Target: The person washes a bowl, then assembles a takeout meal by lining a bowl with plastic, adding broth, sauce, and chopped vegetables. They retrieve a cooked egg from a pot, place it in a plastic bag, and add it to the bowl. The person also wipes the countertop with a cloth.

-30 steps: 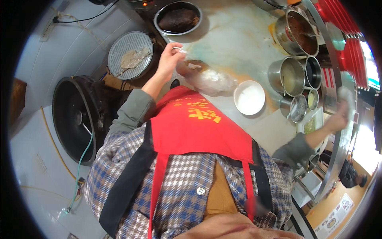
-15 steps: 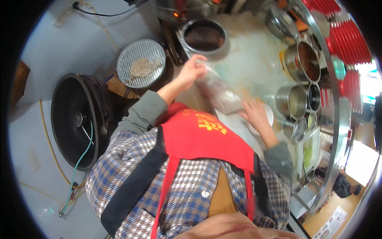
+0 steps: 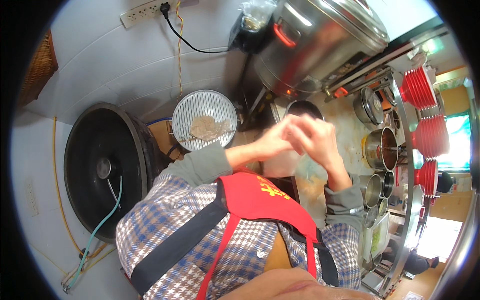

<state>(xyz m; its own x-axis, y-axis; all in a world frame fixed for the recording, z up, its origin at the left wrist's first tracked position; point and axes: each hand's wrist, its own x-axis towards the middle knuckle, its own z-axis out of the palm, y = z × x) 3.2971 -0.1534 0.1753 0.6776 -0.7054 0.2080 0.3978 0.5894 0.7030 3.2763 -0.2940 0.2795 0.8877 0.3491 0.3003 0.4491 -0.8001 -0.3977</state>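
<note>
My left hand (image 3: 277, 141) and my right hand (image 3: 318, 141) are raised together in front of the red apron, between my chest and the worktop. Their fingers are curled in and meet, blurred by motion. Below them a pale, see-through plastic bag (image 3: 280, 166) shows in part, its top hidden by the fingers, which seem closed on it. What is inside the bag cannot be made out. Just beyond the hands stands a round metal pot (image 3: 305, 107) with dark contents, partly covered by my fingers.
A big steel drum (image 3: 320, 45) stands at the far end. To the left are a slatted round tray (image 3: 204, 107) with a pale cloth-like piece and a black basin (image 3: 82, 165) with a hose. Pots (image 3: 382, 148) and stacked red bowls (image 3: 431, 136) line the right side.
My hands, apart on the stretched bag before, have come together and risen. The view has tilted up, showing the steel drum and wall socket.
</note>
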